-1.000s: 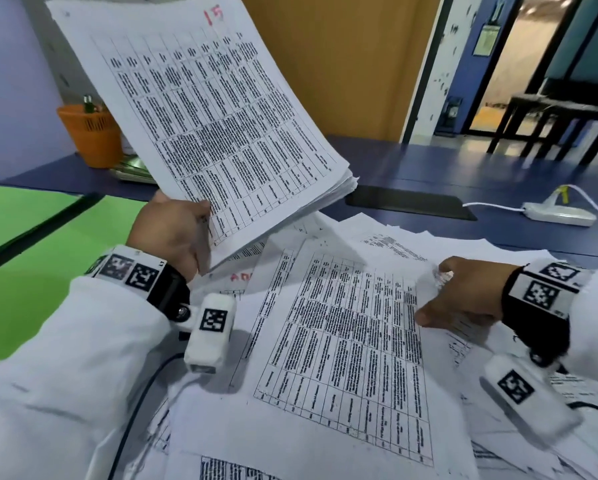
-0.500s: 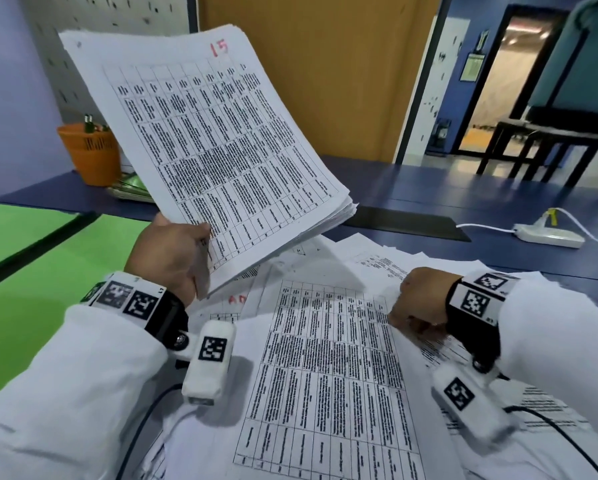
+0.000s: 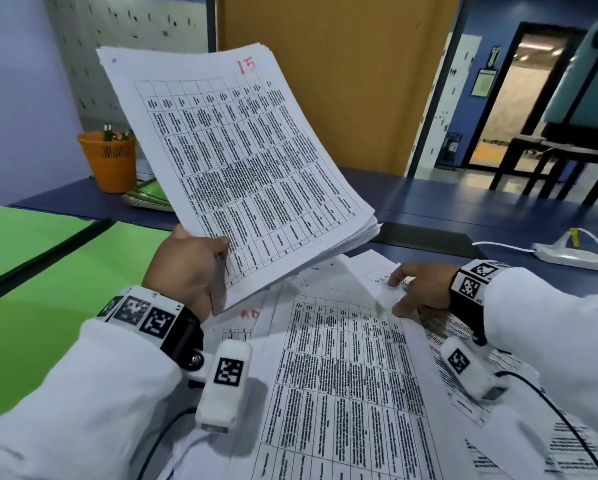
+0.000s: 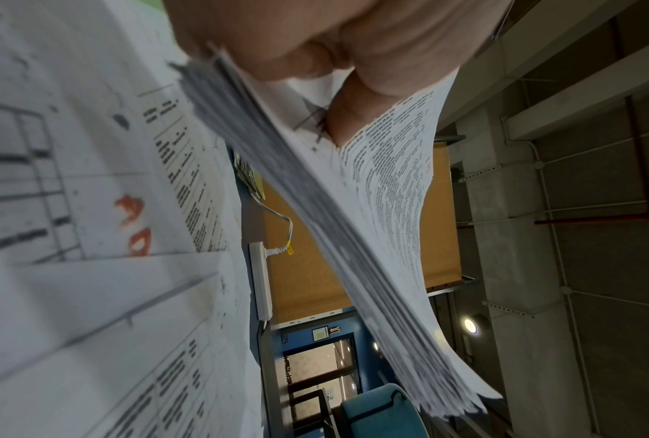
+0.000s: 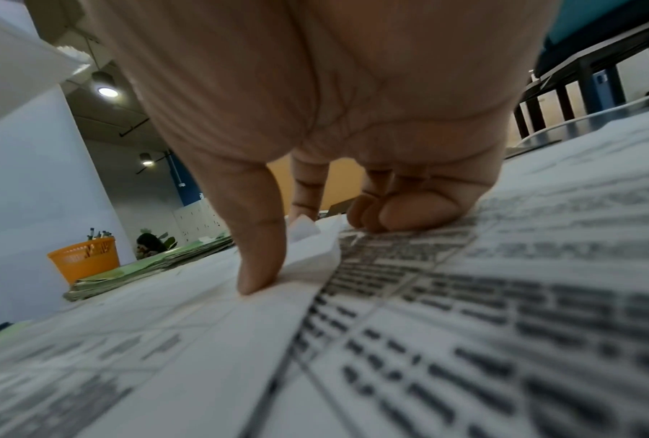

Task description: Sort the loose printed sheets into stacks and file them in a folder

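Observation:
My left hand [image 3: 186, 265] grips a thick stack of printed sheets [image 3: 242, 161] by its lower left corner and holds it tilted above the table; a red "15" marks the top page. In the left wrist view the thumb [image 4: 353, 97] presses on the stack [image 4: 353, 237]. Loose printed sheets [image 3: 342, 375] lie spread over the table in front of me. My right hand [image 3: 399, 292] is at the far right corner of the top loose sheet. Its thumb and forefinger pinch the curled-up corner [image 5: 308, 234], with the other fingers [image 5: 409, 213] curled onto the paper.
An open green folder [image 3: 48, 289] lies on the left. Behind it stand an orange pen basket [image 3: 108, 161] and a pile of green folders [image 3: 148, 199]. A white power strip [image 3: 567, 256] and a black pad [image 3: 425, 237] lie on the blue table beyond the papers.
My right hand has moved up to the top sheet's far corner and lifted it between thumb and forefinger. The left hand still holds the stack raised.

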Tool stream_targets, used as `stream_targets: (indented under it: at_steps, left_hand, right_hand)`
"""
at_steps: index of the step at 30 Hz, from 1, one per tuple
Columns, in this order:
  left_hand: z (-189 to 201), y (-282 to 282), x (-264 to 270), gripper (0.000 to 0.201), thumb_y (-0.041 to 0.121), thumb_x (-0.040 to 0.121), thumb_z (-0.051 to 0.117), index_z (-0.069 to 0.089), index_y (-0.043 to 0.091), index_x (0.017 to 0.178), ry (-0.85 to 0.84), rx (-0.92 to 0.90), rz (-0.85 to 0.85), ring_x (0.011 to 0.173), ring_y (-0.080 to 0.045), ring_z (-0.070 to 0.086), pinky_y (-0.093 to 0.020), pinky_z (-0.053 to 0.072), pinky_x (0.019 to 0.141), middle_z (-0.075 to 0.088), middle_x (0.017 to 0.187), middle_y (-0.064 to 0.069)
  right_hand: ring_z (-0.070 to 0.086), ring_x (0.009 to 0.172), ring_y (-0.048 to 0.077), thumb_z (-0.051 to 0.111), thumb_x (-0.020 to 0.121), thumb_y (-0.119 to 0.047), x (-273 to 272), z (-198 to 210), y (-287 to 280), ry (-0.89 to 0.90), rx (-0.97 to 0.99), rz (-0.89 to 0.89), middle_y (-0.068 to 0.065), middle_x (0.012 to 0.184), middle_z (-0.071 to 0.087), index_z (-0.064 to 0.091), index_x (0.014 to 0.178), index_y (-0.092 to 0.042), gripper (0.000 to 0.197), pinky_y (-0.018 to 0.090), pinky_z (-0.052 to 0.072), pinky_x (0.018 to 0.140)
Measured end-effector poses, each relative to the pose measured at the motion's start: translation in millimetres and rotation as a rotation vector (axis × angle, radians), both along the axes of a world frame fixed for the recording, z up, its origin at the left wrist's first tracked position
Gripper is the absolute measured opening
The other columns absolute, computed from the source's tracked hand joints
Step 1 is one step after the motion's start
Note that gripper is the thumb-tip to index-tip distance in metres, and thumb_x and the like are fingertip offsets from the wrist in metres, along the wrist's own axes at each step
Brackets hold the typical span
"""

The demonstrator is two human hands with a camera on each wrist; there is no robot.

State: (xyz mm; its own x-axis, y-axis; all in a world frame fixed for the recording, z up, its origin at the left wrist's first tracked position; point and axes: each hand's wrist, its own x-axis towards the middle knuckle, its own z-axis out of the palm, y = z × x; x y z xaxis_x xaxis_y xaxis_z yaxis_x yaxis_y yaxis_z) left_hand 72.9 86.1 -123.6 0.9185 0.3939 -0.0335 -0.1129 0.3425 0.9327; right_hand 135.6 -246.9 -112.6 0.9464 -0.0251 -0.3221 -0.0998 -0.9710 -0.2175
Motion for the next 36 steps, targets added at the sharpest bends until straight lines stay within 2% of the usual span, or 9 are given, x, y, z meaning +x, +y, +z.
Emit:
stream_targets:
  at_steps: [4, 9, 14, 19, 21, 25, 30, 33, 36]
  left_hand:
    - [-1, -8, -1, 0.039, -0.009, 0.099, 0.052, 0.066, 0.023, 0.116, 0.007, -0.061, 0.000, 0.086, -0.020, 0.073, -0.030, 0.059, 0.056, 0.076, 0.098, 0.002]
    - [1, -9, -4, 0.037, -0.008, 0.099, 0.053, 0.066, 0.020, 0.119, 0.011, -0.072, 0.003, 0.086, -0.019, 0.072, -0.024, 0.055, 0.051, 0.075, 0.100, 0.002]
    - [5, -10, -10, 0.041, -0.008, 0.101, 0.050, 0.061, 0.014, 0.133, 0.004, -0.080, -0.040, 0.072, -0.018, 0.075, -0.023, 0.055, 0.046, 0.075, 0.115, -0.010]
    - [11, -18, -19, 0.040, -0.005, 0.104, 0.046, 0.055, 0.007, 0.141, -0.018, -0.040, -0.080, 0.038, -0.013, 0.062, -0.018, 0.043, 0.033, 0.055, 0.131, -0.041]
    - [8, -17, -17, 0.039, -0.006, 0.103, 0.047, 0.058, 0.011, 0.136, -0.029, -0.038, -0.079, 0.046, -0.013, 0.067, -0.020, 0.049, 0.040, 0.068, 0.124, -0.025]
    - [3, -16, -12, 0.044, -0.011, 0.100, 0.047, 0.059, 0.014, 0.134, 0.009, -0.021, -0.054, 0.106, -0.032, 0.071, -0.039, 0.059, 0.083, 0.071, 0.126, -0.012]
    - [1, -15, -12, 0.044, -0.009, 0.101, 0.049, 0.056, 0.015, 0.137, 0.023, -0.009, -0.063, 0.114, -0.034, 0.067, -0.045, 0.054, 0.093, 0.071, 0.124, -0.014]
    - [3, -20, -16, 0.041, -0.008, 0.101, 0.048, 0.061, 0.018, 0.129, 0.027, 0.014, -0.107, 0.107, -0.033, 0.072, -0.054, 0.053, 0.098, 0.077, 0.114, -0.009]
    - [5, -28, -22, 0.040, -0.009, 0.101, 0.047, 0.061, 0.015, 0.130, 0.041, 0.010, -0.193, 0.106, -0.035, 0.073, -0.053, 0.056, 0.097, 0.077, 0.115, -0.010]
  right_hand:
    - [0.064, 0.079, 0.013, 0.089, 0.060, -0.031, 4, -4, -2, -0.076, 0.051, 0.000, -0.009, 0.087, 0.069, 0.064, 0.088, -0.031, 0.037, 0.026, 0.049, 0.067]
    - [0.064, 0.073, 0.011, 0.083, 0.074, -0.029, 0, -1, -8, -0.135, 0.123, 0.015, -0.008, 0.081, 0.068, 0.065, 0.085, -0.029, 0.021, 0.025, 0.051, 0.064]
    - [0.071, 0.084, 0.029, 0.074, 0.088, -0.027, -10, 14, -25, -0.240, 0.845, -0.314, 0.014, 0.100, 0.074, 0.066, 0.107, -0.008, 0.028, 0.042, 0.061, 0.076]
    - [0.067, 0.078, 0.032, 0.088, 0.059, -0.010, -53, -1, -39, 0.225, 0.934, -0.356, 0.020, 0.102, 0.071, 0.065, 0.107, -0.001, 0.054, 0.039, 0.057, 0.064]
    - [0.064, 0.068, 0.034, 0.082, 0.062, 0.004, -63, -14, -37, 0.260, 0.835, -0.304, 0.030, 0.093, 0.066, 0.063, 0.101, 0.011, 0.044, 0.037, 0.053, 0.059]
    - [0.060, 0.073, 0.034, 0.075, 0.076, -0.004, -56, -8, -32, -0.033, 0.894, -0.398, 0.025, 0.087, 0.067, 0.065, 0.098, 0.001, 0.025, 0.047, 0.049, 0.072]
    - [0.066, 0.083, 0.029, 0.076, 0.069, -0.014, -66, -19, -18, 0.025, 0.667, -0.271, 0.023, 0.106, 0.071, 0.066, 0.106, -0.005, 0.039, 0.046, 0.059, 0.083]
    - [0.063, 0.074, 0.028, 0.069, 0.064, -0.007, -65, -7, -18, -0.160, 0.767, -0.307, 0.024, 0.101, 0.072, 0.062, 0.116, -0.011, 0.053, 0.048, 0.057, 0.071]
    - [0.064, 0.076, 0.049, 0.065, 0.067, -0.004, -67, 10, -22, -0.310, 0.886, -0.269, 0.018, 0.093, 0.075, 0.061, 0.117, -0.015, 0.051, 0.064, 0.051, 0.074]
